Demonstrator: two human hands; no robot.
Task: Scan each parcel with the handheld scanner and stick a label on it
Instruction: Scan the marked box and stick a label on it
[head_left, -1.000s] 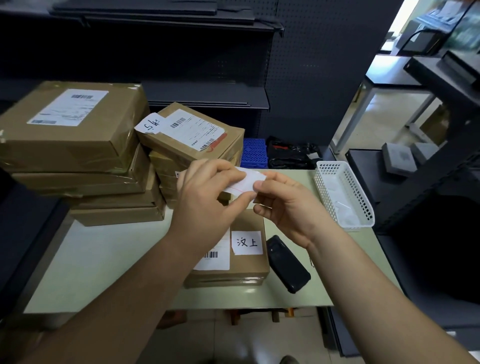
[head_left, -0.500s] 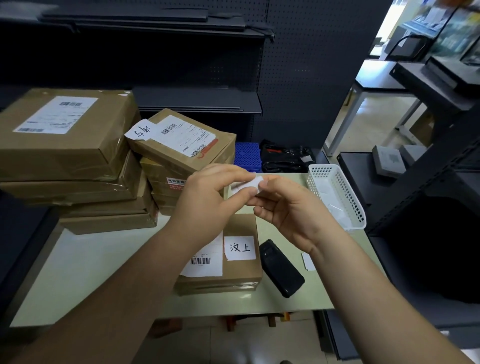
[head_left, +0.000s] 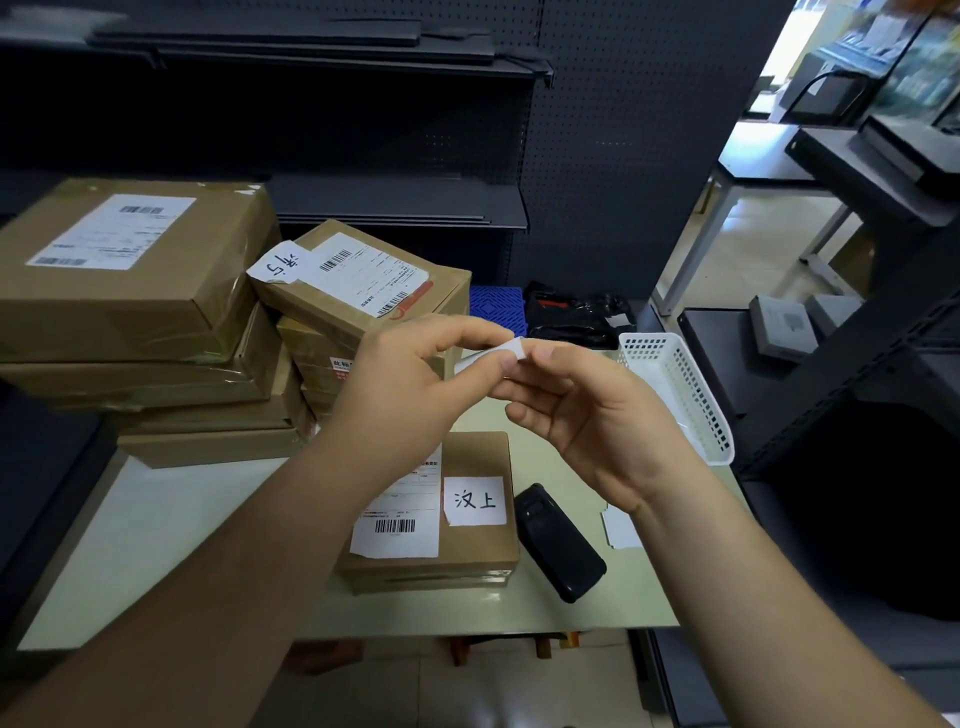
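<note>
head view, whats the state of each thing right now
small white label: pinched between both hands
left hand: grip shut on label
right hand: grip shut on label
front parcel: flat on table, handwritten sticker on
scanner: lying on table, unheld
white basket: on table

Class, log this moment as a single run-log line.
hands: left and right pinch small white label | scanner: idle on table | front parcel: already labelled
</note>
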